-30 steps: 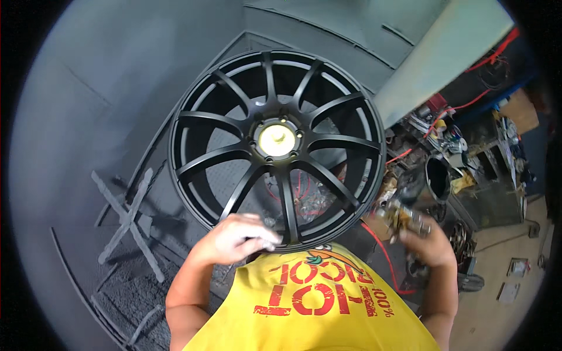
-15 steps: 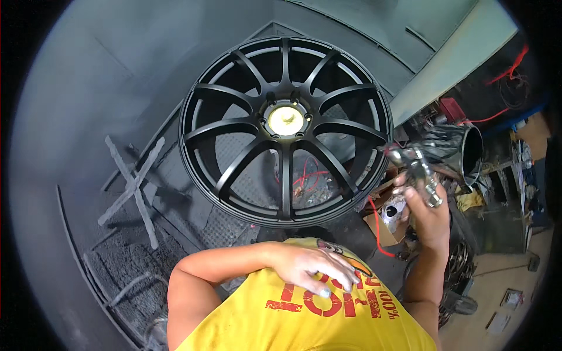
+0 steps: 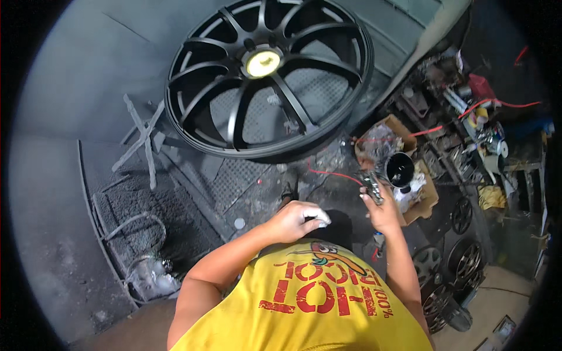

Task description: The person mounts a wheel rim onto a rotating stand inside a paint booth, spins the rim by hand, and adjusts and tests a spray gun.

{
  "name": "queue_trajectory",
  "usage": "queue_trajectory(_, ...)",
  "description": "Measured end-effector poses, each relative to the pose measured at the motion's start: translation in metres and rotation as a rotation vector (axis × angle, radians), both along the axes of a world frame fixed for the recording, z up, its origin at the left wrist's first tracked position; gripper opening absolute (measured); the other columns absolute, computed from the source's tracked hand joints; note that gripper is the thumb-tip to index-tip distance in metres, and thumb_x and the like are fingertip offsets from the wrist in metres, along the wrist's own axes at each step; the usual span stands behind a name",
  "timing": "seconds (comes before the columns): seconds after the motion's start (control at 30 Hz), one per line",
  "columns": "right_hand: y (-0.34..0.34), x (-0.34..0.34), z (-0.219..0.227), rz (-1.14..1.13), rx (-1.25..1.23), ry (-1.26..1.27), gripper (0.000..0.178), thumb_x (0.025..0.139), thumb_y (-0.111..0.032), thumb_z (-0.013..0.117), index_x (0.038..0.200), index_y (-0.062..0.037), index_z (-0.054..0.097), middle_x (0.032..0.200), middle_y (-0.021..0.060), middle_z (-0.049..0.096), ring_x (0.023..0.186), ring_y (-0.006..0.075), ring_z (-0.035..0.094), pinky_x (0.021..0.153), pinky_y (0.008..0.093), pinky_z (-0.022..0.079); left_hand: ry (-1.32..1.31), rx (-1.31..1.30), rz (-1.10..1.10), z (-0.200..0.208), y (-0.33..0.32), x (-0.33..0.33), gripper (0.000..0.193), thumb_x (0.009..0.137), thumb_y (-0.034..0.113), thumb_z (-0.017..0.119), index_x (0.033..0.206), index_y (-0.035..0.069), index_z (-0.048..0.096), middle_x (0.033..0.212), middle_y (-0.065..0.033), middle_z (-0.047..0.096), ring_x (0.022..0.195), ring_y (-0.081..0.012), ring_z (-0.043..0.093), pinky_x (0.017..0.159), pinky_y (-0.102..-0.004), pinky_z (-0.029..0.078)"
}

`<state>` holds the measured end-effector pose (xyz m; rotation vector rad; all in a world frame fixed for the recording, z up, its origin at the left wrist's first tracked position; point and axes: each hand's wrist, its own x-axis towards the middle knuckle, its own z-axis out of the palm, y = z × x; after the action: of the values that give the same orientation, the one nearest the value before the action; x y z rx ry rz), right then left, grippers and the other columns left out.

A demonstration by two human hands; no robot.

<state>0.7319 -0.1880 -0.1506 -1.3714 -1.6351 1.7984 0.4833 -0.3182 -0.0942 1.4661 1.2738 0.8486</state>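
grey spray booth, black wheel point(image 3: 266, 76) mounted. right hand point(image 3: 383, 210) grips spray gun point(image 3: 391, 175); left hand point(image 3: 295, 221) loosely curled, holding nothing.

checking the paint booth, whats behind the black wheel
Through the spokes of the black wheel a grey perforated floor mat shows, with grey booth wall around it. Whatever holds the wheel up is hidden by its hub.

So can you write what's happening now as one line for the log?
left hand: curled at chest, nothing visible | right hand: shut on spray gun | black wheel: upright in grey booth
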Motion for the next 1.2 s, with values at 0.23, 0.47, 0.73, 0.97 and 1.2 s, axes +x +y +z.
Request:
queue_trajectory(0.23, -0.034, -0.009, -0.018, 0.197, 0.05, 0.21, 0.053, 0.092, -0.012, 0.063, 0.143, -0.0037, 0.048, 0.118, 0.013, 0.066, 0.106, 0.0186, 0.063, 0.094, 0.0322, 0.047, 0.147, 0.083, 0.153, -0.007, -0.011, 0.058, 0.014, 0.085, -0.001, 0.067, 0.098, 0.005, 0.07, 0.088, -0.0119, 0.07, 0.082, -0.0297, 0.069, 0.074, -0.0378, 0.053)
queue_trajectory(0.47, -0.058, -0.03, -0.038, 0.552, 0.169, 0.123, 0.043, 0.088, -0.013, 0.061, 0.131, -0.0083, 0.055, 0.12, 0.0235, 0.064, 0.113, 0.0417, 0.06, 0.095, 0.0451, 0.048, 0.458, 0.213, 0.632, -0.039, -0.018, 0.061, 0.103, 0.06, 0.043, 0.089, 0.141, -0.001, 0.042, 0.14, -0.0214, 0.048, 0.129, -0.0396, 0.045, 0.11, -0.0471, 0.035)
queue_trajectory(0.73, -0.103, -0.071, -0.09, 0.861, 0.196, 0.042, 0.023, 0.08, -0.009, 0.061, 0.101, -0.0016, 0.066, 0.105, 0.0247, 0.067, 0.099, 0.0415, 0.064, 0.087, 0.0482, 0.051, 0.468, 0.015, 0.935, -0.091, -0.042, 0.053, 0.093, 0.054, 0.021, 0.095, 0.132, -0.001, 0.05, 0.124, -0.0145, 0.058, 0.116, -0.0279, 0.058, 0.104, -0.0386, 0.044)
queue_trajectory(0.97, -0.114, -0.067, -0.097, 0.848, 0.187, -0.158, 0.028, 0.082, -0.01, 0.057, 0.108, -0.0024, 0.065, 0.115, 0.024, 0.064, 0.108, 0.042, 0.061, 0.094, 0.0484, 0.05, 0.385, -0.045, 0.908, -0.094, -0.046, 0.047, 0.082, 0.056, 0.019, 0.093, 0.126, -0.001, 0.055, 0.114, -0.0129, 0.067, 0.104, -0.0222, 0.066, 0.096, -0.0354, 0.051)
queue_trajectory(1.2, -0.103, -0.048, -0.104, 0.712, 0.388, 0.148, 0.049, 0.077, -0.006, 0.06, 0.125, -0.0027, 0.056, 0.118, 0.0237, 0.062, 0.109, 0.0428, 0.06, 0.095, 0.0486, 0.049, 0.325, -0.028, 0.857, -0.073, -0.033, 0.043, 0.079, 0.055, 0.024, 0.093, 0.122, 0.0, 0.059, 0.115, -0.0147, 0.067, 0.105, -0.0266, 0.066, 0.096, -0.0372, 0.051)
